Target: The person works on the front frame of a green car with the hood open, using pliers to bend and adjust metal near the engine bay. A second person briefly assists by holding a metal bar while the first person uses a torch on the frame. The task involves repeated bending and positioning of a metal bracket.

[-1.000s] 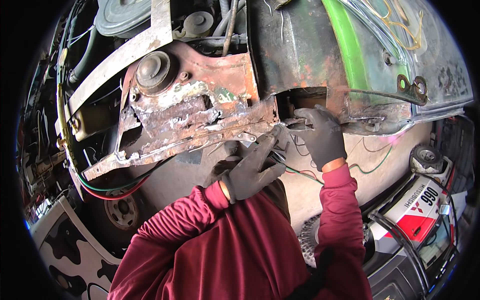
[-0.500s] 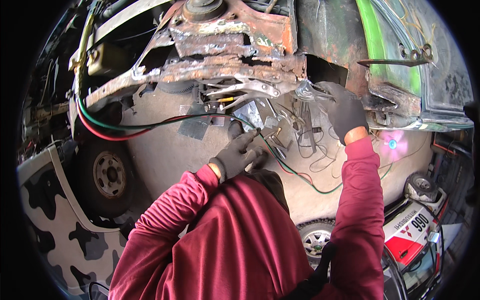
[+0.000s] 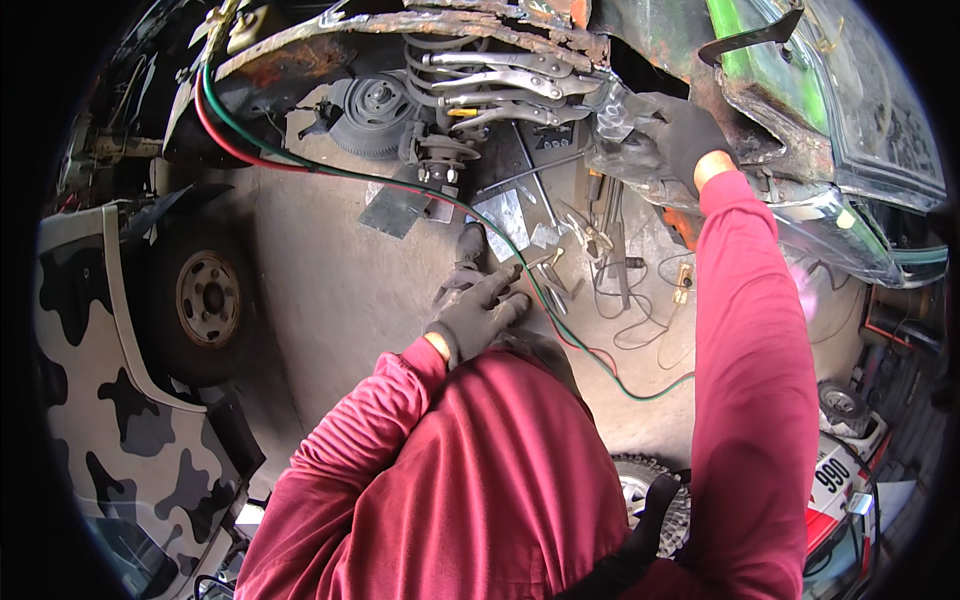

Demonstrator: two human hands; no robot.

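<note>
My right hand (image 3: 686,138), in a dark glove, reaches up to the rusty car body (image 3: 560,42). Its bent fingers are on a grey, shiny metal patch (image 3: 614,118) at the cut edge, seemingly gripping it; some fingertips are hidden. Just left of the patch, several locking pliers (image 3: 515,84) are clamped side by side along the body's lower edge. My left hand (image 3: 472,316), gloved too, lies over my bent knee with its fingers stretched out and nothing in them. A green and red hose pair (image 3: 400,184) runs close past its fingertips.
Below the body stand a brake disc (image 3: 446,152) and a loose wheel (image 3: 376,112). Sheet-metal pieces (image 3: 394,208), hand tools (image 3: 590,236) and thin cables (image 3: 640,318) lie on the floor. A camouflage-painted vehicle (image 3: 120,400) stands left.
The view has shifted, so the car body sits higher and more of its underside shows. My right hand stays at the metal patch, its arm further extended. My left hand keeps its place.
</note>
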